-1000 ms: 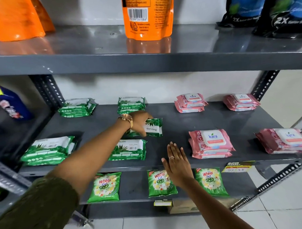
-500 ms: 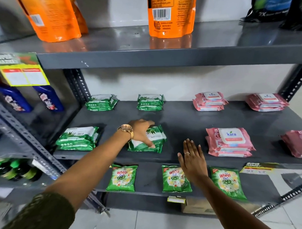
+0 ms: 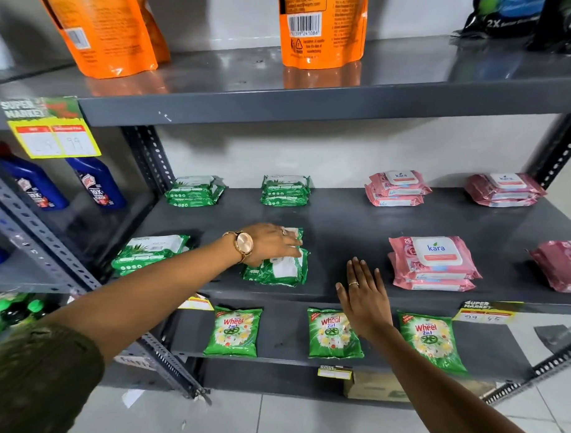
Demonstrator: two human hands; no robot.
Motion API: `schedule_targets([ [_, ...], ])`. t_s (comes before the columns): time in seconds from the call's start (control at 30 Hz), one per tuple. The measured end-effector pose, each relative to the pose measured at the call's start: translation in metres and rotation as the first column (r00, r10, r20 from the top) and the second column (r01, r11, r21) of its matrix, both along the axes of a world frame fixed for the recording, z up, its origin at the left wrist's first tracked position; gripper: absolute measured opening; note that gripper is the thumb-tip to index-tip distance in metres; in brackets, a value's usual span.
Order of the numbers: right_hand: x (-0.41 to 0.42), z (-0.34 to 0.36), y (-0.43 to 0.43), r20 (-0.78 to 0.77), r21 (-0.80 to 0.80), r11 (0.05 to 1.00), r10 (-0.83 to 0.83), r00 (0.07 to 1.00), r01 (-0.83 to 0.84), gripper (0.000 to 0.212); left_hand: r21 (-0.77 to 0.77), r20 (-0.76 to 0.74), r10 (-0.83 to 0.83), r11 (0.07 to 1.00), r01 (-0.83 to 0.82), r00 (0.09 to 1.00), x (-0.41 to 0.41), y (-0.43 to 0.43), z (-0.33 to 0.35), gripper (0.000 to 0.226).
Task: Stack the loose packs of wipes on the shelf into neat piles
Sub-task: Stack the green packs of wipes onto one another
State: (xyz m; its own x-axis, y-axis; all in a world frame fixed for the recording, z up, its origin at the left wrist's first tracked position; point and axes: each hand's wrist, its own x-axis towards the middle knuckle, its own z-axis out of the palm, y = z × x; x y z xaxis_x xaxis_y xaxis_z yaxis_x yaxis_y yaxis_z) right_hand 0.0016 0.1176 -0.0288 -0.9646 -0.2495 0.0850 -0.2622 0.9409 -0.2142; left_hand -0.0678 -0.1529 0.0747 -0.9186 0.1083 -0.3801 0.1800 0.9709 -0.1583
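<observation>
Left hand [image 3: 272, 242] is gripping a green wipes pack [image 3: 293, 237] sitting on top of another green pack [image 3: 276, 271] near the front of the middle shelf [image 3: 343, 227], while the right hand [image 3: 364, 294] hovers flat, fingers spread, holding nothing.

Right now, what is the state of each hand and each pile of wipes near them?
left hand: palm down on green pack
green pile: front middle, untidy
right hand: open, flat, holding nothing
pink pile: stacked, untouched
</observation>
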Motion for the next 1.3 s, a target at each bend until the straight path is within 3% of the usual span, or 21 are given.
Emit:
schedule_targets([
  [0.03, 0.0, 0.0, 0.001, 0.003, -0.001, 1.0, 0.002, 1.0, -0.002, 0.104, 0.036, 0.07, 0.027, 0.999, -0.03, 0.997, 0.013, 0.021, 0.023, 0.024],
  [0.1, 0.0, -0.001, 0.002, 0.003, -0.005, 1.0, 0.004, 1.0, -0.004, 0.105, -0.039, 0.1, -0.167, 0.984, 0.172, 0.981, 0.026, 0.043, 0.054, 0.041],
  [0.17, 0.0, -0.002, 0.003, 0.003, -0.013, 1.0, 0.003, 1.0, -0.003, 0.105, -0.057, 0.077, -0.132, 0.989, 0.136, 0.988, 0.023, 0.043, 0.048, 0.056],
  [0.47, -0.001, -0.001, 0.001, 0.018, 0.004, 1.0, 0.011, 1.0, -0.011, 0.105, 0.047, -0.067, -0.108, 0.993, 0.111, 0.992, 0.029, 0.037, 0.046, 0.05],
  [0.73, 0.0, 0.005, 0.0, 0.052, 0.009, 1.0, 0.021, 0.998, -0.021, 0.104, 0.067, -0.087, -0.114, 0.991, 0.12, 0.99, 0.03, 0.033, 0.038, 0.048],
  [0.83, -0.002, 0.024, -0.002, 0.145, -0.044, 0.998, 0.047, 0.988, -0.041, 0.073, 0.031, -0.114, -0.103, 0.994, 0.107, 0.988, 0.034, 0.029, 0.03, 0.075],
  [0.93, -0.005, 0.065, 0.002, 0.056, -0.137, 0.986, 0.105, 0.993, -0.096, 0.065, 0.153, -0.118, -0.018, 0.988, 0.036, 0.993, 0.047, 0.03, 0.018, 0.115],
  [1.0, -0.01, 0.09, 0.013, -0.082, -0.093, 0.994, 0.046, 0.996, -0.053, 0.062, 0.273, -0.193, 0.046, 0.962, 0.008, 0.98, 0.057, 0.036, 0.011, 0.114],
  [1.07, -0.017, 0.103, 0.034, -0.138, -0.01, 0.995, -0.102, 0.985, 0.102, 0.063, 0.292, -0.28, 0.074, 0.956, 0.012, 0.957, 0.066, 0.048, -0.004, 0.109],
  [1.17, -0.029, 0.102, 0.064, -0.025, 0.07, 0.943, -0.326, 0.945, 0.327, 0.063, 0.301, -0.352, 0.194, 0.95, -0.086, 0.916, 0.075, 0.059, -0.026, 0.116],
  [1.3, -0.032, 0.085, 0.091, 0.031, 0.024, 0.939, -0.345, 0.938, 0.344, 0.062, 0.317, -0.426, 0.234, 0.943, -0.098, 0.874, 0.078, 0.064, -0.044, 0.132],
])
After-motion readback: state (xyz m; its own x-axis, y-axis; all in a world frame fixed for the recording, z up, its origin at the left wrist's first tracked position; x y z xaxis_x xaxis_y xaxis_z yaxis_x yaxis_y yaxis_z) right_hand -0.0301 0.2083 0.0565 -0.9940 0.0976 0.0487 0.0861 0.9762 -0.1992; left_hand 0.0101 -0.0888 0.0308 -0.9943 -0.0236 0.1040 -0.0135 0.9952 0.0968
